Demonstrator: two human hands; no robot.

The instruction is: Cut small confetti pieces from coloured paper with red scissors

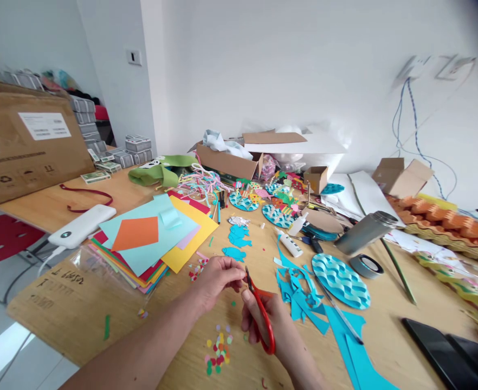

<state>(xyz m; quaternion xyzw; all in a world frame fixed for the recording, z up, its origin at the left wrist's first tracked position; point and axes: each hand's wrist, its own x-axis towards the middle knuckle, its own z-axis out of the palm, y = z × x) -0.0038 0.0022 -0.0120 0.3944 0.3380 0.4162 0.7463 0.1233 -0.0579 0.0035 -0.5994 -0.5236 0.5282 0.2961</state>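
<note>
My right hand [273, 319] is wrapped round a pair of red-handled scissors [270, 336], whose dark blades point up and away from me. Just left of the blade tips, my left hand [221, 275] is closed in a pinch; whatever its fingertips hold is too small or hidden to make out. Beyond the hands lie blue paper fish [234, 253] in a column. Small coloured paper dots [218, 346] are scattered on the table below the hands. To the right are blue paper scraps [298, 295] and a wavy-patterned blue oval [340, 280].
Stacked coloured paper [141, 254] and a white power bank [82, 225] are on the left. Glue bottles [291, 245], a metal flask [365, 233], a tape roll [366, 266] and a black phone [438, 346] lie rightward. Cardboard boxes [226, 161] and egg trays [442, 227] line the back and right.
</note>
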